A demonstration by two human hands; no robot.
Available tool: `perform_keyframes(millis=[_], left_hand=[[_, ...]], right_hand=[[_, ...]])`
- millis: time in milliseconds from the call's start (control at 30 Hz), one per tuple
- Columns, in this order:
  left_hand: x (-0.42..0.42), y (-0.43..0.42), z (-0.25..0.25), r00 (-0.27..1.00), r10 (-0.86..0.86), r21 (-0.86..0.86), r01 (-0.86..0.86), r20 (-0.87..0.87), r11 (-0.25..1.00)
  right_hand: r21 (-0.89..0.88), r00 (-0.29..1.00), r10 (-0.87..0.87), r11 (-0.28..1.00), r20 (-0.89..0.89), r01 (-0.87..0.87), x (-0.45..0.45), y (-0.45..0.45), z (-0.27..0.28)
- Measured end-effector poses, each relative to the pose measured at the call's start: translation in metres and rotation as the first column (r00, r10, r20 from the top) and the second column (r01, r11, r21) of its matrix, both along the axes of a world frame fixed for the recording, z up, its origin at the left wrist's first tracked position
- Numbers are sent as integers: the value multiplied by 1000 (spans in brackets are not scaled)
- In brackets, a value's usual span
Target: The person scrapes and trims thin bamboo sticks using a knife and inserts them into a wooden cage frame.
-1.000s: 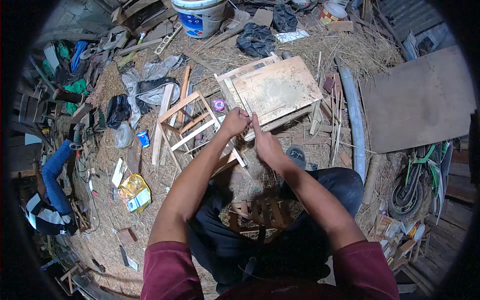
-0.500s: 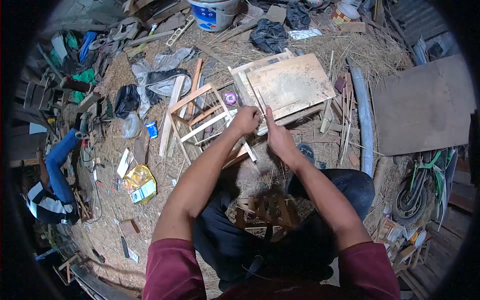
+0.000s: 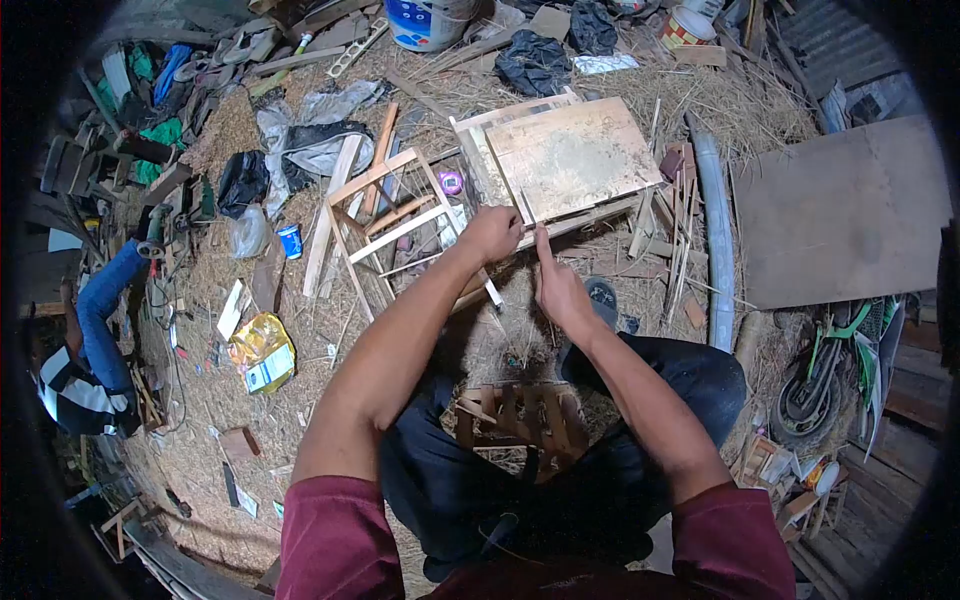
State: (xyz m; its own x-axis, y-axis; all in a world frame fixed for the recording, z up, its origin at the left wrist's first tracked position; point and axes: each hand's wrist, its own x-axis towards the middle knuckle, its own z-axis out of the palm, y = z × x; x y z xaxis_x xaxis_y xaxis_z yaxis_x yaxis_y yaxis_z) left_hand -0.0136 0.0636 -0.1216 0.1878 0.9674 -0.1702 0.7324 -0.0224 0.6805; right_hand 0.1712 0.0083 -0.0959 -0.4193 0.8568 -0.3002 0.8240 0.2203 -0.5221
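Observation:
My left hand (image 3: 492, 235) is closed at the near left corner of a pale wooden board (image 3: 570, 160), its fingers round something thin that I cannot make out. Just to the right, my right hand (image 3: 563, 295) has its index finger stretched toward the board's near edge, while its other fingers are curled; what they hold, if anything, is hidden. The board lies on a low wooden structure, and a thin strip (image 3: 526, 207) stands out near my left fingertips. A light wooden frame (image 3: 400, 243) leans on the ground left of my hands.
A purple round object (image 3: 450, 182) lies between frame and board. A blue cup (image 3: 290, 241) and yellow packet (image 3: 262, 350) are at the left. Another person's blue-clad leg (image 3: 104, 300) shows at far left. A large flat sheet (image 3: 840, 215) and a wheel (image 3: 806, 405) are at the right.
The view has shifted slightly. My right hand has lowered a little relative to the board, its index finger now at the near edge. My left hand stays closed at the corner.

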Motion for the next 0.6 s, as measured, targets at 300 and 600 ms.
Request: perform_keyframes(millis=[300, 600], left_hand=[[2, 8, 3, 1000, -18, -28, 18, -24, 999], [-8, 16, 6, 999, 32, -52, -31, 7, 998]], right_hand=[[-27, 999, -29, 999, -14, 29, -8, 8, -2], [-31, 999, -39, 999, 0, 39, -27, 38, 2]])
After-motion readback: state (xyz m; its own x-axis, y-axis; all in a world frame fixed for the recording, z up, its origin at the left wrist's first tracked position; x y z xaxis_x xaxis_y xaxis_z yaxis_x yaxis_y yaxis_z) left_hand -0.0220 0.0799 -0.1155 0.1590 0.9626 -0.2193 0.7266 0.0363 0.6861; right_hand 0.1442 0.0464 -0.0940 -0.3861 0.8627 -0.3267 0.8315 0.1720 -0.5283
